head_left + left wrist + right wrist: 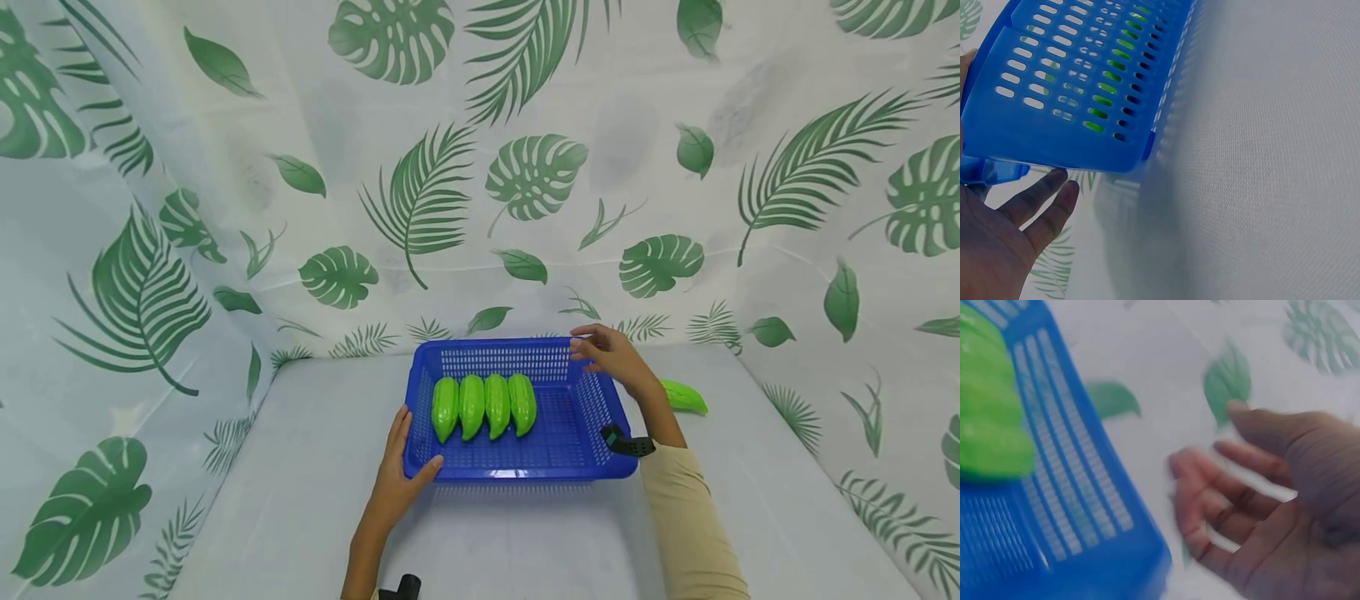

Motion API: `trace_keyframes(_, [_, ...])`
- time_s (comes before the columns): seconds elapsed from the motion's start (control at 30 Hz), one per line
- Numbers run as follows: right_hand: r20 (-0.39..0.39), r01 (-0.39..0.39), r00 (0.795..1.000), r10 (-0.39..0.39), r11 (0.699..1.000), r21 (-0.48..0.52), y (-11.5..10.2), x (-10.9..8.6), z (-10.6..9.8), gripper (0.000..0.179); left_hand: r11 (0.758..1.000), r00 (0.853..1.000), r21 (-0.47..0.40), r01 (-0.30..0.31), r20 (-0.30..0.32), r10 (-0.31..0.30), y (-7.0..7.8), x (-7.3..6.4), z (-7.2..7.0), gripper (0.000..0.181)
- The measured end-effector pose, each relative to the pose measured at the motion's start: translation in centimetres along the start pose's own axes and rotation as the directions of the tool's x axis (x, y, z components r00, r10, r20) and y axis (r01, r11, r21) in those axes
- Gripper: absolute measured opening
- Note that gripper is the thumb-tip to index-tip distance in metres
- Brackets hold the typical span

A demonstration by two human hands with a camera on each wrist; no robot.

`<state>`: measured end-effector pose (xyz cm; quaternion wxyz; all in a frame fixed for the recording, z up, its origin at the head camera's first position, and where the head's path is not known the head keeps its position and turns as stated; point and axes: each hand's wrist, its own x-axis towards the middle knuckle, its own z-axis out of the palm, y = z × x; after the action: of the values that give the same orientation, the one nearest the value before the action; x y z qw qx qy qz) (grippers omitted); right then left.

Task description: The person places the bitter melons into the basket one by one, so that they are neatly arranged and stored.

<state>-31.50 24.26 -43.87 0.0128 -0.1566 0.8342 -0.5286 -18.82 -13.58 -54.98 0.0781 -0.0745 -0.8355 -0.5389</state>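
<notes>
A blue perforated plastic basket (525, 473) stands on the table. Several glossy green, ridged, pointed vegetables that look like bitter gourds (472, 406) lie side by side in its left half. My left hand (396, 475) is at the basket's near left corner, thumb by the front rim, fingers along the left side; the left wrist view shows straight fingers (1054, 219) beside the basket wall. Over the far right corner hovers my right hand (611, 357), fingers loosely bent and holding nothing. Another green gourd (684, 397) lies right of the basket, partly hidden by the right forearm.
The pale table (300, 500) reaches to a white sheet with green leaf prints (536, 175), which hangs behind and on both sides. A dark band (628, 442) circles the right wrist, above a beige sleeve (686, 517).
</notes>
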Motion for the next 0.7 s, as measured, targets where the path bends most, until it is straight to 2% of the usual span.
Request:
trace_keyframes(0.07, [-0.108,0.036,0.993,-0.037,0.999,-0.006,0.8,-0.8,-1.3,0.041,1.000,1.000,0.001,-0.005,-0.001,0.005,0.0,0.0,0.0,0.089])
trace_keyframes(0.13, [-0.221,0.029,0.975,-0.034,0.999,-0.025,1.9,-1.6,-2.5,0.041,1.000,1.000,0.006,-0.011,-0.001,0.011,-0.1,0.1,0.0,0.089])
trace_keyframes(0.23, [-0.379,-0.054,0.925,0.012,0.993,-0.100,4.1,-2.7,-3.9,0.047,1.000,1.000,0.010,-0.005,-0.001,0.005,0.0,0.0,-0.1,0.089])
trace_keyframes(0.33, [-0.471,-0.165,0.881,0.046,0.962,-0.215,6.5,-3.8,-5.0,0.053,1.000,1.000,0.013,0.002,0.000,-0.002,-0.1,0.0,-0.2,0.089])
trace_keyframes(0.4, [-0.491,-0.221,0.870,0.048,0.928,-0.301,8.0,-4.7,-5.6,0.058,1.000,1.000,0.010,-0.002,0.003,0.002,-0.2,0.0,-0.2,0.090])
trace_keyframes(0.47, [-0.485,-0.280,0.872,0.070,0.883,-0.377,9.5,-5.6,-6.0,0.065,1.000,1.000,0.005,-0.004,0.003,0.004,-0.2,0.0,-0.2,0.090])
trace_keyframes(0.6, [-0.442,-0.393,0.878,0.182,0.801,-0.452,12.2,-7.1,-6.8,0.078,1.000,1.000,-0.002,-0.009,-0.001,0.009,-0.3,0.1,-0.1,0.090])
trace_keyframes(0.67, [-0.412,-0.418,0.881,0.232,0.789,-0.451,13.7,-7.6,-7.1,0.082,1.000,1.000,-0.001,-0.009,-0.005,0.009,-0.2,0.1,0.0,0.089])
trace_keyframes(0.7, [-0.396,-0.421,0.883,0.250,0.795,-0.437,14.3,-7.9,-7.2,0.084,1.000,1.000,-0.003,-0.010,-0.007,0.010,-0.2,0.1,0.0,0.090])
